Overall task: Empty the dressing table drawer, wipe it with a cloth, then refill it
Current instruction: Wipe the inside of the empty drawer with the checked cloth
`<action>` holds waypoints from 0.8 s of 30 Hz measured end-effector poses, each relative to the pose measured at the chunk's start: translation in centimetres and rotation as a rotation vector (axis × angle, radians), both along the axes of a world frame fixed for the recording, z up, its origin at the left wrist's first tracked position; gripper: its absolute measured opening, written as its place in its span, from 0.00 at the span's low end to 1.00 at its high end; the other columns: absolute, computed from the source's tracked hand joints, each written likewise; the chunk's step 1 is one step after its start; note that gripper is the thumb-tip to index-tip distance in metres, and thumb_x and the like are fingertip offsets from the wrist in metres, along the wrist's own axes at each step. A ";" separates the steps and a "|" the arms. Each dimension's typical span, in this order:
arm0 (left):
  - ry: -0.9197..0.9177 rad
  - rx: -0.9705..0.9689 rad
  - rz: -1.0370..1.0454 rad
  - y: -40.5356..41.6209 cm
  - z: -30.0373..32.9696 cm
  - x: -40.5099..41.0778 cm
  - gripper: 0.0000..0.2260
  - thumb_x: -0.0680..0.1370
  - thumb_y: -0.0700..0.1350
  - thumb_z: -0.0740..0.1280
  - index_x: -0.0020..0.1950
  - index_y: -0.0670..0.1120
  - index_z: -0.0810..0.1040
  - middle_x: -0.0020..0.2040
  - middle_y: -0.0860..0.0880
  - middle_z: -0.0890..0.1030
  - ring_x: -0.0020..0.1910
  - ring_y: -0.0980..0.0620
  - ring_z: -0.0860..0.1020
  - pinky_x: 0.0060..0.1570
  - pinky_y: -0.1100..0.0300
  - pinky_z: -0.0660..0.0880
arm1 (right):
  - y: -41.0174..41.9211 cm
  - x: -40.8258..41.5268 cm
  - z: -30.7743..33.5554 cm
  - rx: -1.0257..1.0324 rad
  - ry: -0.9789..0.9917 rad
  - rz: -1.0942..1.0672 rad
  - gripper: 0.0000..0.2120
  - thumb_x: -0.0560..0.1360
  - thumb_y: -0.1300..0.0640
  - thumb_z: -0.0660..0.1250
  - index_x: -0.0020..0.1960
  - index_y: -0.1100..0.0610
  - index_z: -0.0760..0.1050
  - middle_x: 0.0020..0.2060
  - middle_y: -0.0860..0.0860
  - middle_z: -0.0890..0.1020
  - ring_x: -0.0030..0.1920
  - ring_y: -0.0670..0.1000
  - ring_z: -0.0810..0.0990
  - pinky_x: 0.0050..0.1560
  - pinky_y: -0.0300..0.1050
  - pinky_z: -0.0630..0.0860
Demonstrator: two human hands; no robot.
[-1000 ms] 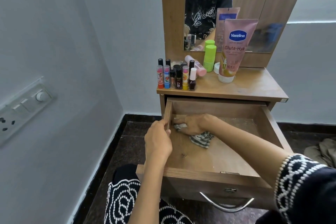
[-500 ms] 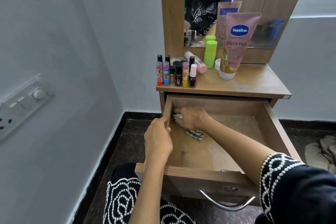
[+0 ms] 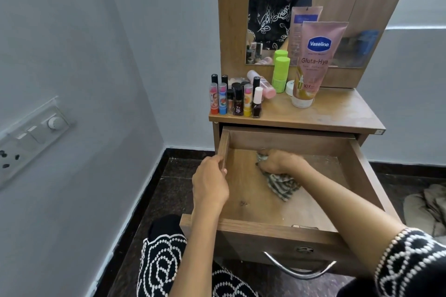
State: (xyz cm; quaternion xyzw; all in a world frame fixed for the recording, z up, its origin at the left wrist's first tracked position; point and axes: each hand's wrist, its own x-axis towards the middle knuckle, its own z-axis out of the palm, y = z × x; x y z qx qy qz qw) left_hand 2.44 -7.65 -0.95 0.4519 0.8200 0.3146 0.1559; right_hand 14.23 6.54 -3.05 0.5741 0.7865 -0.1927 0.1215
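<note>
Left hand [image 3: 209, 184] pinches drawer [image 3: 362, 176] left wall | right hand [image 3: 281, 161] presses bunched cloth [image 3: 283, 184] onto floor, rear-left.

Cloth [image 3: 282, 184] lies in drawer [image 3: 362, 176], below tabletop [image 3: 337, 113].

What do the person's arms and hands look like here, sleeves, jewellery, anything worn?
Both forearms are bare, and neither the left hand nor the right hand wears a glove; no rings, watch or bangles can be seen. Only the right arm shows a sleeve: black fabric ending short of the forearm, covered in a white beaded or dotted looping pattern.
</note>
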 end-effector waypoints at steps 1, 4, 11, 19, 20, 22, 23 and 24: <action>0.005 0.000 -0.001 0.0 0.0 0.0 0.18 0.80 0.40 0.60 0.70 0.47 0.69 0.65 0.49 0.74 0.62 0.49 0.74 0.58 0.56 0.71 | -0.2 -0.7 0.0 -0.034 0.023 0.007 0.29 0.75 0.48 0.60 0.75 0.45 0.59 0.73 0.54 0.65 0.71 0.58 0.64 0.71 0.55 0.63; 0.018 -0.004 -0.004 0.0 -0.1 -0.1 0.18 0.80 0.40 0.60 0.70 0.47 0.69 0.65 0.49 0.74 0.62 0.48 0.74 0.58 0.56 0.70 | -0.8 -3.6 0.4 -0.119 0.101 0.048 0.28 0.77 0.50 0.58 0.76 0.48 0.58 0.72 0.55 0.65 0.71 0.58 0.65 0.71 0.54 0.63; 0.057 -0.027 -0.027 0.2 -0.1 -0.3 0.17 0.80 0.40 0.59 0.70 0.46 0.69 0.65 0.48 0.73 0.62 0.47 0.73 0.58 0.55 0.69 | -1.1 -6.0 1.4 -0.216 0.146 0.111 0.28 0.78 0.54 0.59 0.76 0.51 0.57 0.73 0.55 0.65 0.71 0.57 0.65 0.70 0.51 0.62; 0.020 -0.025 -0.018 0.1 0.1 -0.2 0.17 0.80 0.42 0.60 0.70 0.47 0.69 0.65 0.49 0.74 0.62 0.48 0.74 0.59 0.55 0.70 | -1.4 -3.6 0.9 0.056 -0.110 0.077 0.25 0.78 0.42 0.56 0.72 0.52 0.64 0.69 0.53 0.71 0.68 0.57 0.69 0.65 0.54 0.66; 0.016 -0.019 -0.015 0.1 0.1 -0.2 0.17 0.80 0.41 0.60 0.70 0.47 0.69 0.65 0.49 0.74 0.62 0.48 0.74 0.59 0.55 0.71 | -1.2 -2.5 0.8 0.060 -0.129 0.064 0.26 0.78 0.42 0.55 0.73 0.52 0.63 0.69 0.53 0.70 0.69 0.57 0.69 0.65 0.55 0.66; 0.012 -0.011 -0.011 0.0 0.1 -0.2 0.17 0.80 0.41 0.60 0.70 0.46 0.69 0.65 0.49 0.74 0.62 0.48 0.74 0.59 0.56 0.71 | -0.6 0.1 0.6 0.034 -0.164 0.016 0.28 0.77 0.40 0.55 0.74 0.50 0.62 0.71 0.53 0.68 0.70 0.58 0.67 0.67 0.56 0.64; 0.012 -0.009 -0.011 0.0 0.1 -0.1 0.17 0.80 0.41 0.60 0.70 0.46 0.69 0.65 0.49 0.74 0.62 0.48 0.74 0.59 0.56 0.71 | -0.3 1.6 0.7 0.021 -0.177 -0.012 0.29 0.76 0.39 0.55 0.74 0.47 0.60 0.72 0.52 0.67 0.71 0.58 0.66 0.69 0.57 0.63; 0.011 -0.007 -0.009 0.0 0.1 0.0 0.18 0.80 0.41 0.60 0.70 0.46 0.69 0.65 0.49 0.74 0.63 0.48 0.74 0.59 0.56 0.71 | 0.1 2.9 0.8 0.016 -0.188 -0.036 0.30 0.74 0.38 0.55 0.75 0.45 0.59 0.73 0.52 0.65 0.72 0.58 0.64 0.71 0.58 0.62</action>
